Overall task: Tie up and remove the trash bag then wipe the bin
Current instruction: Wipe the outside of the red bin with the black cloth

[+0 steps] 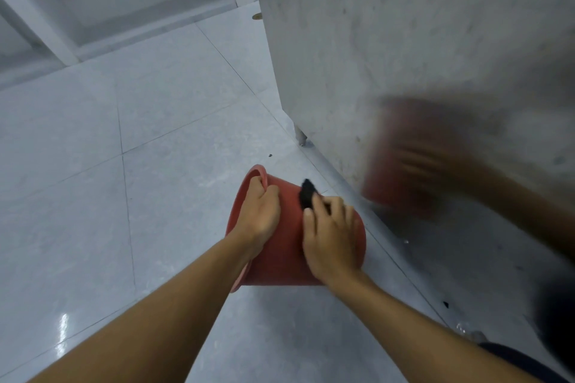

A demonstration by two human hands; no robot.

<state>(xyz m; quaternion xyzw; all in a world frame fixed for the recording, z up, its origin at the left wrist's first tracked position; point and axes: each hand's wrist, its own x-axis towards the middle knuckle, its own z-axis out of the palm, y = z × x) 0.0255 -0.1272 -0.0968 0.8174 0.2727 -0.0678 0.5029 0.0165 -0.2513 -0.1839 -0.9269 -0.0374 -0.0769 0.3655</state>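
The left hand (259,214) is closed around the rim of the red bin (289,246), which is lifted and tilted above the grey tiled floor (109,165). The right hand (331,236) presses a dark cloth (307,193) against the bin's outer side, fingers curled on it. A shiny panel (404,40) on the right shows their blurred reflection.

Pale glossy floor tiles (161,134) and a steel-faced cabinet (404,40) on a short metal leg (301,136) are suggesting a commercial kitchen.
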